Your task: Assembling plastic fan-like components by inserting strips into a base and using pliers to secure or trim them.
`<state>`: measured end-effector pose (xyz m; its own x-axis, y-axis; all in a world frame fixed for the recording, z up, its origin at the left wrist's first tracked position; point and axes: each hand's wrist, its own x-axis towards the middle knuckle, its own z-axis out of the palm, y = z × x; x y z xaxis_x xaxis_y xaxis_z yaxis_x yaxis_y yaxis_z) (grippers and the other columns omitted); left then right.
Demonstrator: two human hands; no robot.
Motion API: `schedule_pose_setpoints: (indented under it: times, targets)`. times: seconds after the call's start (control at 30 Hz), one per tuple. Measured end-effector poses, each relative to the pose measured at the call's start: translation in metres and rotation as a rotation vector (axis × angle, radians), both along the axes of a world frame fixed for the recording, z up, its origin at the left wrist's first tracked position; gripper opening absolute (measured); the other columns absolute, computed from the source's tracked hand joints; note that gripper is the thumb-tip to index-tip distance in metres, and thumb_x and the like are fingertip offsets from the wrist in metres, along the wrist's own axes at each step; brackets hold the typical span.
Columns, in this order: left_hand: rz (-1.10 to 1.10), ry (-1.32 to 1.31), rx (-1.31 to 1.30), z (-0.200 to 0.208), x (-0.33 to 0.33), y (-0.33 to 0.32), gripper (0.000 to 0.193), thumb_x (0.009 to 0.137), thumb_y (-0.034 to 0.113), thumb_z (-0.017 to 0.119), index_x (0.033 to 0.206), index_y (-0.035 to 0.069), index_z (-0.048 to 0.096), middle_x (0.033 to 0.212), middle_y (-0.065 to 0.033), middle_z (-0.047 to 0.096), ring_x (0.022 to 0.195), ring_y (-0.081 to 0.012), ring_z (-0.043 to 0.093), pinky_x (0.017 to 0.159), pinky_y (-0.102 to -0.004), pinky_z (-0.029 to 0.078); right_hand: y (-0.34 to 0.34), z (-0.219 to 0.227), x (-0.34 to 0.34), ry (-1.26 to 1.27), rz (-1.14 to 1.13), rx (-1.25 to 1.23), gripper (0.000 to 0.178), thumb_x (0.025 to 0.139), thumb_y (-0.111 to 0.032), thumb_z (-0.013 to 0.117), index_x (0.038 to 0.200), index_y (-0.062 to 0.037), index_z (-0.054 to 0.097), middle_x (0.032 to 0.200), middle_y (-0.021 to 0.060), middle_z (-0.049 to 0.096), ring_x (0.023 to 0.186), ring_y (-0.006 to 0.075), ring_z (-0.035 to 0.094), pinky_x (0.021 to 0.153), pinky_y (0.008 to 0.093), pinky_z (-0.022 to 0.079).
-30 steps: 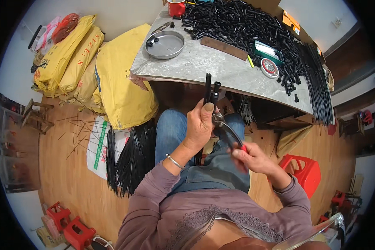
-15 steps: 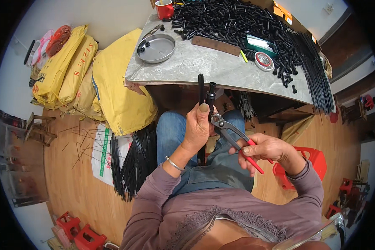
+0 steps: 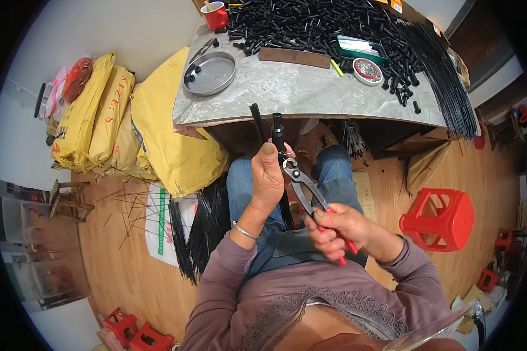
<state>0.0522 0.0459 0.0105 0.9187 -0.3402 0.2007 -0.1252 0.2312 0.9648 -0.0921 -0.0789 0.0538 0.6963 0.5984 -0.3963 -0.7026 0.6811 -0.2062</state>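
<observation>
My left hand is closed upright around a black tubular part with a stepped top and a bundle of thin black rods beside it. The rods run on below the fist over my lap. In my right hand are end-cutting pliers with grey metal arms and red grips, the fingers wrapped round both handles. The pliers' jaws meet the lower end of the tubular part, beside my left fingers. A short thin bright wire shows there; whether the jaws bite on it I cannot tell.
Ahead is a grey marbled table with a heap of black tubular parts, a round metal tray, a brown bar and a small tin. Yellow sacks stand left, a red stool right. Black rods lie beside my left leg.
Both hands have shifted slightly left in view with the part and pliers. My right fingers have closed tighter, bringing the handles together. The rod bundle tilts more to the left.
</observation>
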Motion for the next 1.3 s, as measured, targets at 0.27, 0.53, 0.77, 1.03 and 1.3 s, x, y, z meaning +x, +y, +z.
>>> schedule_pose_setpoints:
  times: [0.27,0.53,0.77,1.03,1.3]
  targets:
    - [-0.214,0.207,-0.069,0.008,-0.007,0.000,0.065,0.092,0.065,0.034,0.081,0.003,0.053,0.050,0.0018,0.040,0.038,-0.0054,0.036,0.035,-0.0205,0.029,-0.059,0.027,0.019,-0.288,0.275,-0.476,0.046,0.096,-0.025,0.052,0.129,0.0040,0.040,0.107,0.0241,0.062,0.092,0.0334,0.066,0.080,0.0402,0.054]
    - [-0.252,0.217,-0.101,0.008,-0.012,-0.003,0.063,0.091,0.064,0.038,0.082,0.004,0.053,0.055,0.0025,0.044,0.042,-0.0042,0.038,0.036,-0.0199,0.028,-0.078,0.050,0.030,-0.336,0.489,-0.708,0.048,0.095,-0.027,0.053,0.129,0.0052,0.041,0.101,0.0210,0.065,0.081,0.0270,0.069,0.075,0.0368,0.055]
    - [-0.218,0.199,-0.039,0.011,-0.015,-0.009,0.066,0.090,0.067,0.035,0.080,0.004,0.052,0.051,0.0020,0.039,0.039,-0.0059,0.036,0.036,-0.0216,0.028,-0.058,0.024,0.015,-0.267,0.364,-0.726,0.038,0.098,-0.038,0.048,0.086,-0.0024,0.051,0.059,0.0021,0.046,0.046,0.0130,0.050,0.043,0.0257,0.043]
    - [-0.269,0.269,-0.138,0.007,-0.010,-0.005,0.058,0.093,0.061,0.040,0.085,0.005,0.053,0.055,0.0024,0.046,0.041,-0.0037,0.038,0.036,-0.0191,0.028,-0.049,0.011,0.013,-0.243,0.273,-0.619,0.042,0.096,-0.044,0.049,0.080,-0.0056,0.045,0.056,0.0009,0.041,0.043,0.0098,0.040,0.040,0.0263,0.040]
    - [-0.217,0.241,-0.026,0.014,-0.014,-0.014,0.064,0.092,0.065,0.036,0.084,0.004,0.051,0.051,0.0023,0.038,0.039,-0.0063,0.035,0.036,-0.0220,0.029,-0.068,0.075,0.034,-0.294,0.584,-1.051,0.039,0.097,-0.038,0.049,0.078,-0.0036,0.046,0.058,0.0029,0.047,0.045,0.0123,0.051,0.039,0.0281,0.043]
